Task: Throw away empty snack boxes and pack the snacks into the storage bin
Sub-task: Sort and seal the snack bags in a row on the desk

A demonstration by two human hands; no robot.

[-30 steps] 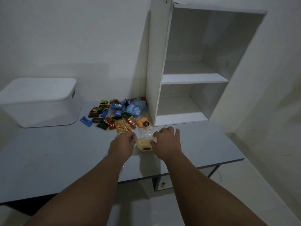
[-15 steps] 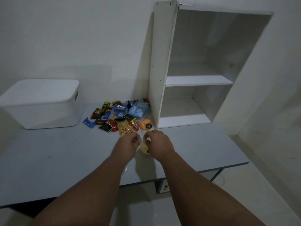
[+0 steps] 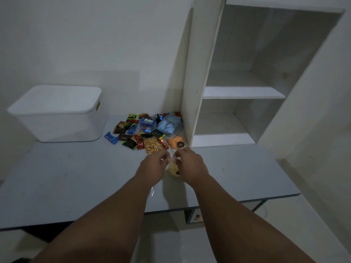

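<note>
above the desk point(image 3: 76, 177), left hand point(image 3: 152, 165) and right hand point(image 3: 188, 163) pinch the bag point(image 3: 173, 169) mouth; likely best sealed tight before packing.

This looks like a plain room in a home: bare white walls point(image 3: 95, 44), a grey laminate surface point(image 3: 76, 177) carrying a white open shelf unit point(image 3: 191, 92), a lidded white plastic storage bin point(image 3: 62, 118) and a heap of snack packets point(image 3: 146, 130), with pale floor point(image 3: 284, 234) below.

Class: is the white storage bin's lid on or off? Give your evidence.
On. The lid sits flat across the white storage bin, covering its top completely.
</note>
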